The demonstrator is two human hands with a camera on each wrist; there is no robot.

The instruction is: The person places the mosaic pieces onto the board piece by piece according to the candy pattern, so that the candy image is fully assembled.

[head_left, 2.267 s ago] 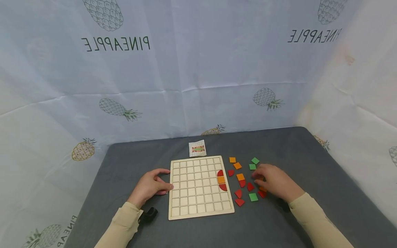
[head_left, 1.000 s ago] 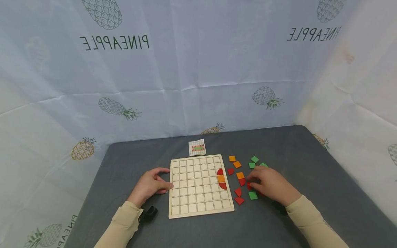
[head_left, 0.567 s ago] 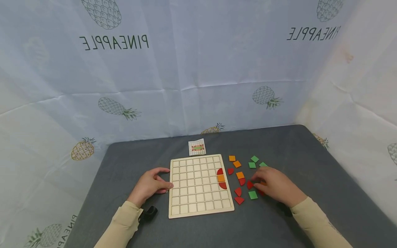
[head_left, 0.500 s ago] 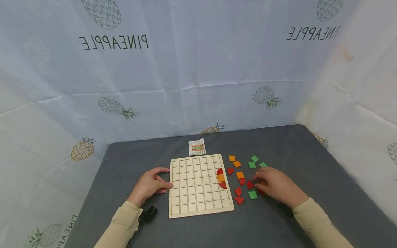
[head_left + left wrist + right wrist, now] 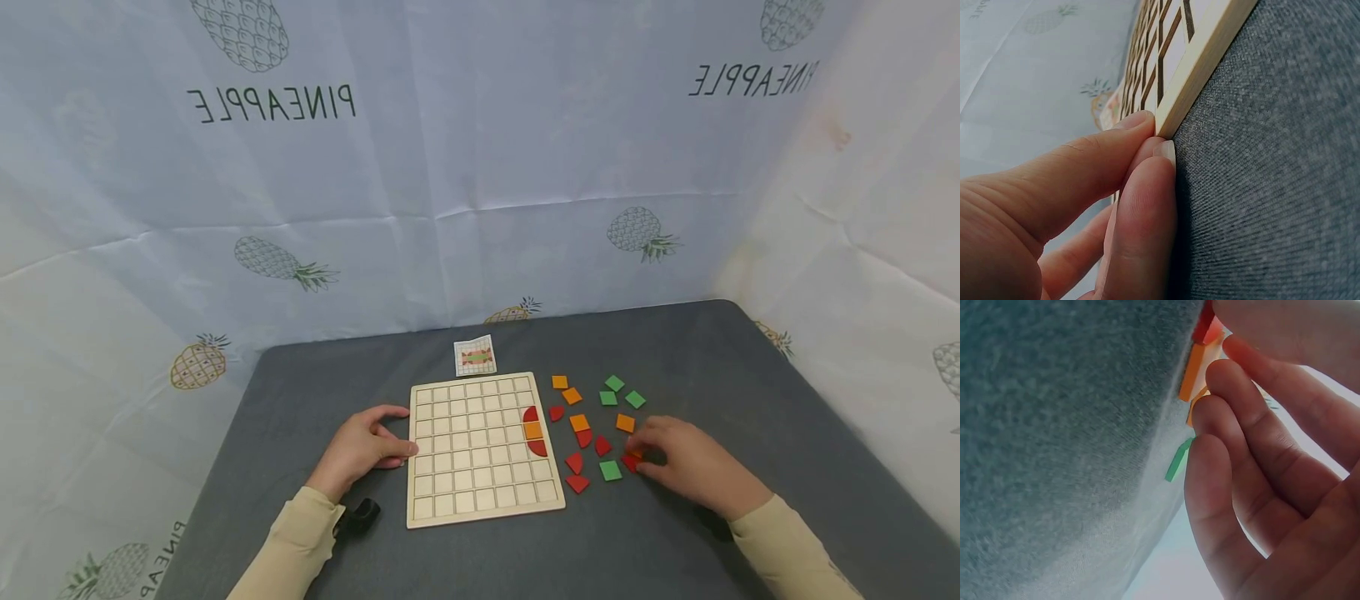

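Observation:
My left hand [image 5: 367, 442] grips the left edge of the wooden grid board [image 5: 446, 521], thumb at the rim. In the left wrist view the fingertips [image 5: 1138, 119] meet the board's rim [image 5: 1188, 78]. On the board's right side sit two red curved tiles with an orange square [image 5: 533, 430] between them. My right hand [image 5: 693, 462] is bent low over loose tiles at the right end of the group. Its thumb is at a red tile [image 5: 1207, 328], which lies flat beside an orange tile [image 5: 1194, 370]; the fingers partly hide both.
Between board and right hand lie several loose tiles: orange squares [image 5: 559, 382], green squares [image 5: 611, 471] and red curved pieces [image 5: 577, 483]. A small pattern card [image 5: 475, 357] lies behind the board on the dark table [image 5: 337, 367]. Pineapple-printed cloth [image 5: 420, 167] hangs behind.
My right hand has shifted right and toward the person, uncovering an orange tile and a green tile and coming to the red one. The left hand stays at the board.

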